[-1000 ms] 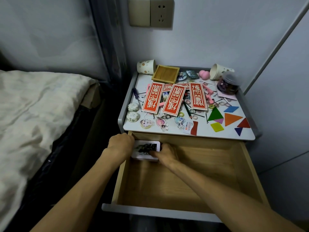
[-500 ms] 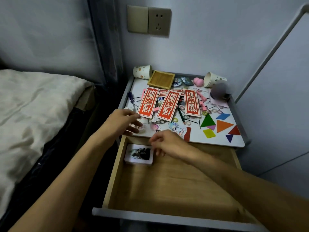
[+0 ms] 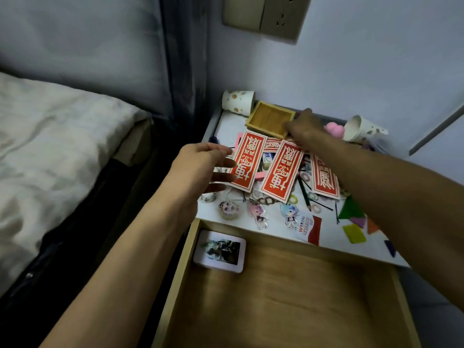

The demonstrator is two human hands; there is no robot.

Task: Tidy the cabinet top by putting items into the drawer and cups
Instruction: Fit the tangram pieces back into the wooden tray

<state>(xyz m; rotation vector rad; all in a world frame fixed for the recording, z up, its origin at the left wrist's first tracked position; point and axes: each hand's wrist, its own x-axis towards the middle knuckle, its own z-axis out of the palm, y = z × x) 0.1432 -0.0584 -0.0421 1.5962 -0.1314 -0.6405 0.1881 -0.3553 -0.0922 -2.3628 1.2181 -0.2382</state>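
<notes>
The open wooden drawer (image 3: 276,310) holds one white picture card (image 3: 218,251) in its back left corner. The white cabinet top (image 3: 226,126) is cluttered. Three red cards (image 3: 282,172) lie across its middle. Two paper cups lie on their sides at the back, one on the left (image 3: 238,100) and one on the right (image 3: 364,129). My left hand (image 3: 200,169) hovers with spread fingers at the left red card's (image 3: 247,162) edge. My right hand (image 3: 303,126) grips the right near corner of the small wooden tray (image 3: 268,119) at the back.
Three character keychains (image 3: 257,212), a pencil (image 3: 305,194), hair pins, a pink sponge (image 3: 334,129) and coloured tangram pieces (image 3: 354,233) litter the top. A bed (image 3: 50,146) stands close on the left. Walls bound the back and right.
Both hands left the white card in the drawer and rose to the cabinet top. My right hand reached to the wooden tray at the back. My left hand moved toward the left red card.
</notes>
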